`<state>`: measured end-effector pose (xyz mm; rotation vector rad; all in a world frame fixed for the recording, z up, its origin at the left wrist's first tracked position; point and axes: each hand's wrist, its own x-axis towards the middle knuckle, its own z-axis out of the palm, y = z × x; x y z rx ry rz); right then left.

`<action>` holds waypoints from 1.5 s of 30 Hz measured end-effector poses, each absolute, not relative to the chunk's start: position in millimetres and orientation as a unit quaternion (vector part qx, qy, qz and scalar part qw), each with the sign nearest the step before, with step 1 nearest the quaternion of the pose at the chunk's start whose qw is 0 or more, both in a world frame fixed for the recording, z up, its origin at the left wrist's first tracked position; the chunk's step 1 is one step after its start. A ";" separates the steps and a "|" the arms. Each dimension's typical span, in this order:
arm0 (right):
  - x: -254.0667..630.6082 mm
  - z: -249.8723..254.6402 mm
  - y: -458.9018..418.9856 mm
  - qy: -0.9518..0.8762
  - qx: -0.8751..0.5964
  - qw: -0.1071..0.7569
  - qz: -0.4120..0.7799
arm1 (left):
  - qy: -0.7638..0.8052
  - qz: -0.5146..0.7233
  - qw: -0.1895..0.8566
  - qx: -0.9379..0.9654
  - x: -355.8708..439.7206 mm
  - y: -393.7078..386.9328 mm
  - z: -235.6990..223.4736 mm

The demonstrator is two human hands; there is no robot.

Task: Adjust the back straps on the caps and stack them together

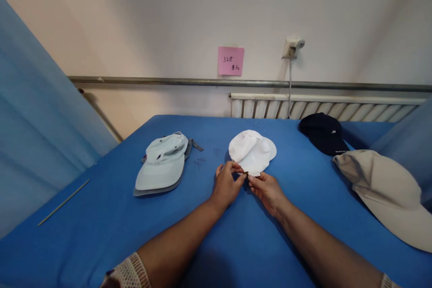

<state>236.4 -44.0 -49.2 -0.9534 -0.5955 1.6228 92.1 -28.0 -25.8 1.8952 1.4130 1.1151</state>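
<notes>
A white baseball cap (251, 148) lies on the blue-covered table, its brim pointing away to the right and its back edge toward me. My left hand (227, 184) is closed at that near edge, fingertips pinching the cap's strap. From the other side, my right hand (266, 192) pinches the same strap. Between the fingertips shows a small dark, brassy buckle (246, 174). The fingers partly cover the strap, so how it runs through the buckle is hidden.
Two stacked caps, a pale blue cap (164, 166) uppermost, lie to the left, near a thin stick (64, 202). A navy cap (322, 132) and a beige cap (388, 189) are on the right. Behind the blue table (128, 225) stands a white radiator (320, 105).
</notes>
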 end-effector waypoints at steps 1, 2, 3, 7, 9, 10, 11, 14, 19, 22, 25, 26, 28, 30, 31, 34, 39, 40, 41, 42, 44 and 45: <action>236.7 -49.3 -44.0 -0.256 -0.401 0.549 0.687 | 0.522 0.414 0.261 0.699 92.1 -27.9 -25.8; 237.0 -49.5 -43.8 -0.259 -0.400 0.547 0.689 | 0.521 0.415 0.262 0.698 92.0 -27.8 -25.9; 237.4 -49.8 -43.6 -0.260 -0.402 0.545 0.689 | 0.521 0.416 0.262 0.698 91.8 -27.7 -26.2; 238.7 -52.1 -42.5 -0.261 -0.413 0.543 0.683 | 0.520 0.417 0.266 0.696 91.2 -26.7 -28.6; 238.8 -53.8 -41.7 -0.263 -0.415 0.546 0.678 | 0.516 0.419 0.275 0.694 90.9 -26.2 -29.8; 238.7 -54.7 -41.3 -0.265 -0.417 0.547 0.676 | 0.514 0.420 0.280 0.694 90.9 -25.9 -30.2; 238.5 -55.5 -40.9 -0.268 -0.418 0.547 0.674 | 0.513 0.420 0.283 0.693 90.8 -25.7 -30.6; 237.5 -57.3 -40.2 -0.276 -0.421 0.551 0.666 | 0.517 0.419 0.285 0.689 91.0 -25.1 -31.5; 236.4 -57.7 -40.6 -0.291 -0.432 0.560 0.644 | 0.517 0.426 0.282 0.687 91.3 -24.3 -33.9; 236.8 -58.2 -40.7 -0.302 -0.441 0.556 0.637 | 0.515 0.426 0.282 0.688 91.6 -24.4 -34.5; 237.3 -59.7 -40.1 -0.312 -0.445 0.556 0.629 | 0.515 0.426 0.282 0.688 91.9 -24.5 -34.2; 237.4 -60.3 -39.9 -0.314 -0.446 0.556 0.627 | 0.515 0.426 0.282 0.688 91.9 -24.5 -34.0; 237.2 -61.1 -39.5 -0.316 -0.446 0.556 0.626 | 0.514 0.426 0.283 0.689 92.0 -24.4 -33.7; 236.9 -61.0 -39.4 -0.315 -0.446 0.559 0.624 | 0.515 0.425 0.282 0.689 92.1 -24.3 -33.4; 236.7 -60.7 -39.4 -0.314 -0.446 0.560 0.623 | 0.515 0.424 0.281 0.690 92.2 -24.3 -33.1; 236.3 -59.6 -39.6 -0.315 -0.449 0.561 0.620 | 0.516 0.423 0.275 0.692 92.5 -24.6 -32.0; 236.7 -60.8 -39.8 -0.321 -0.450 0.558 0.618 | 0.520 0.424 0.267 0.692 93.0 -24.5 -30.7; 236.9 -61.3 -39.9 -0.321 -0.448 0.558 0.620 | 0.520 0.425 0.267 0.692 92.9 -24.2 -30.9; 237.0 -61.6 -40.0 -0.320 -0.445 0.559 0.622 | 0.519 0.426 0.267 0.691 92.9 -23.8 -31.4; 237.2 -61.6 -40.1 -0.317 -0.442 0.560 0.625 | 0.519 0.427 0.270 0.690 92.7 -23.3 -32.1; 237.6 -60.4 -40.6 -0.306 -0.437 0.559 0.635 | 0.513 0.431 0.281 0.687 92.1 -22.0 -33.9; 237.9 -59.2 -40.9 -0.299 -0.434 0.557 0.642 | 0.509 0.433 0.287 0.686 91.6 -21.3 -34.8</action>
